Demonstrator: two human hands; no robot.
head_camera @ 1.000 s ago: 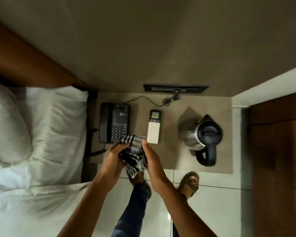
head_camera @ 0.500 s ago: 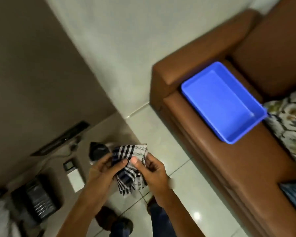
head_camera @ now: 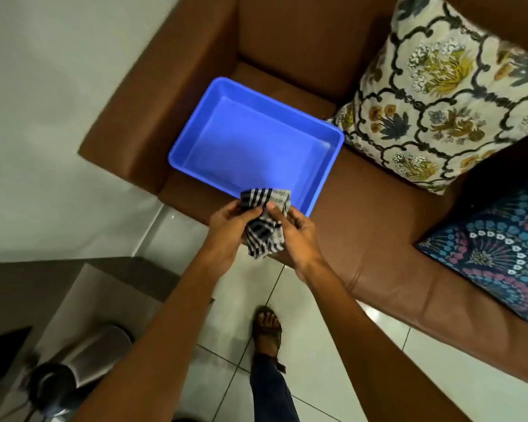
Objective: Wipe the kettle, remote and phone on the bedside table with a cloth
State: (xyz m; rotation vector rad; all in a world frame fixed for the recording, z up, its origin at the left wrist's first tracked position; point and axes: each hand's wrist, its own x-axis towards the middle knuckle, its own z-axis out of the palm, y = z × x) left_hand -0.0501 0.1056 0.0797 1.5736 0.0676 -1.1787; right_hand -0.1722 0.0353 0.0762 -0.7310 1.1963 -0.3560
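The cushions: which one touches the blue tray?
The cream floral cushion: its lower corner meets the tray rim. The dark blue patterned cushion lies apart, nearer the sofa's front.

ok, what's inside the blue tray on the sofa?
Nothing visible inside the blue tray; its floor looks bare. The checked cloth, held by both hands, covers its near corner, so that bit can't be checked.

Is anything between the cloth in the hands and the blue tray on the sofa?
Nothing visible. The checked cloth is pinched between the left hand and right hand, its upper corner already overlapping the near rim of the blue tray. The tray looks empty, and it sits on the brown sofa.
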